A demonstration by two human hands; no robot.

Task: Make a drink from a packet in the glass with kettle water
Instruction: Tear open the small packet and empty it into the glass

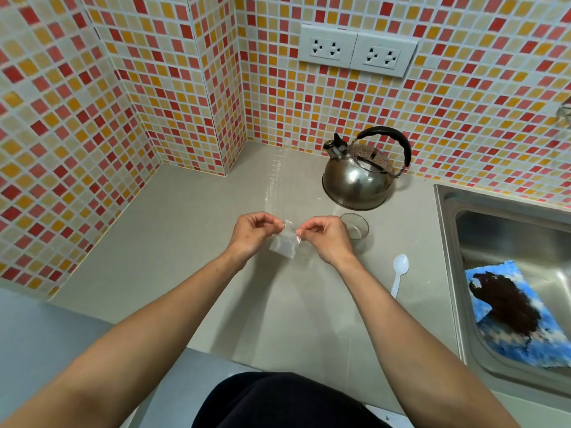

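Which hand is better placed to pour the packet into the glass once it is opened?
Probably the right hand. It pinches the packet at its top edge, as the left hand does, but the glass stands just beyond the right hand's knuckles, so it has the shorter way.

The packet is small and blurred; any print on it is unreadable, and whether its top is torn cannot be told, since the fingertips of the left hand and those of the right hand cover its upper corners. The right hand also hides the near left side of the glass. The sink is cut off by the right edge, as is the blue cloth in it. A shiny object at the right edge is too cropped to identify.
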